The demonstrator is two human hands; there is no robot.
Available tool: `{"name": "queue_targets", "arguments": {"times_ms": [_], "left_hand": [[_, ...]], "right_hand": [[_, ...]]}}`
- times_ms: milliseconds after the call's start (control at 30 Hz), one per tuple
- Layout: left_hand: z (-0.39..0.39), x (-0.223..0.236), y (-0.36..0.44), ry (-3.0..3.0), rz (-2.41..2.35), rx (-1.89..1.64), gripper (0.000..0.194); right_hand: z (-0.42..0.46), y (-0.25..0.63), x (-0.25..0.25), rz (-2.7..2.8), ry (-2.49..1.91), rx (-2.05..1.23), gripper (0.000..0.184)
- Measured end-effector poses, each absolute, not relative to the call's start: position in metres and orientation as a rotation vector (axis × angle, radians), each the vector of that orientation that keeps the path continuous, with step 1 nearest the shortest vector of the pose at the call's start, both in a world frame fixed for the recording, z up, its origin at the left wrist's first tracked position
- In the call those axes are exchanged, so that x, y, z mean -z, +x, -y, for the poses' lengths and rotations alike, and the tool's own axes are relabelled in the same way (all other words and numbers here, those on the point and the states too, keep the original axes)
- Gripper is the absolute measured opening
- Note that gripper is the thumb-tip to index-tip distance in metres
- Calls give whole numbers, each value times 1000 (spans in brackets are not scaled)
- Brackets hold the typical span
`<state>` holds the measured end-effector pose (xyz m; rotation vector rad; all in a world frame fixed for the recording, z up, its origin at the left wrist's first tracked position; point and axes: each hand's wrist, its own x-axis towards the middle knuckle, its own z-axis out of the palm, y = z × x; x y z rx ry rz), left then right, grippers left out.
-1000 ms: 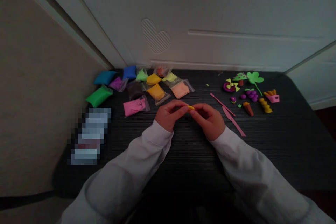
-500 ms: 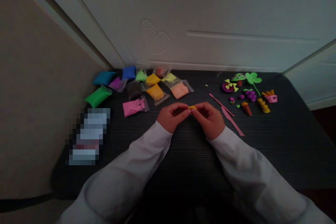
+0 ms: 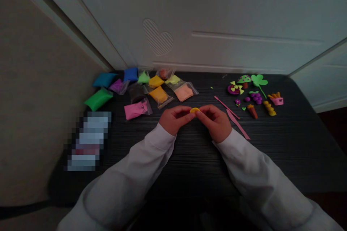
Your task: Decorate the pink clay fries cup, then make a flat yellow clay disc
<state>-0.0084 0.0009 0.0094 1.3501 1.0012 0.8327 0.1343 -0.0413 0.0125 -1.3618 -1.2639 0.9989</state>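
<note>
A small flattened piece of yellow modelling clay [image 3: 194,110] is pinched between my two hands above the middle of the dark table. My left hand [image 3: 173,120] grips its left side with thumb and fingertips. On its right side, my right hand [image 3: 215,122] holds it the same way, the thumb lying over the near edge. Just right of my right hand lie a thin pink modelling stick [image 3: 227,107] and a pink clay knife [image 3: 238,124], touching or crossing near their ends.
Bags of coloured clay, including a pink one [image 3: 135,110] and a green one [image 3: 99,99], lie at the back left. A pixelated rectangle [image 3: 88,140] covers the left side. Finished clay figures, such as purple grapes [image 3: 256,97] and a green clover [image 3: 259,80], stand at right.
The yellow clay has turned so more of its flat face shows. Both hands still pinch it in nearly the same place. The whole view has shifted slightly.
</note>
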Motion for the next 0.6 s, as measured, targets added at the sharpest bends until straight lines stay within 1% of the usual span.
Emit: {"name": "queue_targets", "arguments": {"times_ms": [167,300,433,600], "left_hand": [[-1,-13,-11,1466,-1049,-791,25],[1,-11,-11,1550,-1061,-810,25],[1,-9,-10,1473,-1023,-862,27],[0,-13,-10,1441,-1074,-859,23]], "right_hand": [[42,134,-14,1298,-1347,-977,22],[42,135,-15,1355,-1373,-921,19],[43,135,-16,1379,-1403,-890,20],[44,134,-15,1373,-1386,-914,22]]}}
